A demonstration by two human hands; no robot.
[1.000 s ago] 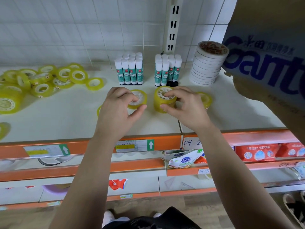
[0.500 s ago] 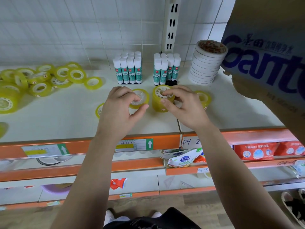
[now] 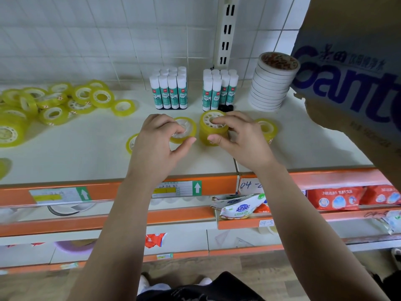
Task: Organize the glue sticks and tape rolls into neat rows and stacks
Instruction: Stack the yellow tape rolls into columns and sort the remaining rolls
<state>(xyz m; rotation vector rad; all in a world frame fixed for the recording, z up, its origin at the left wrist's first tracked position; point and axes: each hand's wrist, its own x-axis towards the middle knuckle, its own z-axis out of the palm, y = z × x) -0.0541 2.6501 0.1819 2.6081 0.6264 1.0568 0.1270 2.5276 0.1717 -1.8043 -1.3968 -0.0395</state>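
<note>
— Tape stack [image 3: 208, 133], the tall yellow one: where does it sit against the fingers?

— Right between them. The right hand [image 3: 240, 137] is curled round it, with fingertips [image 3: 217, 121] resting on the white core on top and the thumb [image 3: 213, 139] pressed to its near side. It stands upright on the shelf [image 3: 86, 153].

— And the left hand [image 3: 156, 144]?

— Its fingers are bent over a single flat roll [image 3: 188, 127] just beside the stack. The tips are on the roll's core and the thumb is at its near rim, so it pinches that roll. The two thumbs point toward each other with a small gap between them.

— Any other tape close by?

— A half-hidden roll [image 3: 130, 143] lies flat just outside the left hand, on its little-finger side. Another roll [image 3: 268, 128] lies just past the right hand's knuckles. A loose heap of yellow rolls [image 3: 58, 101] is well apart, far left of the left fingers, with a wider roll [image 3: 8, 133] at the picture's edge.

— The glue sticks?

— They are beyond the fingertips, upright by the tiled wall, in two tidy blocks. The left block [image 3: 170, 92] is past the left fingers and the right block [image 3: 219, 92] is past the stack. A column of white rolls [image 3: 269, 88] stands further right, next to a cardboard box [image 3: 347, 72].
</note>
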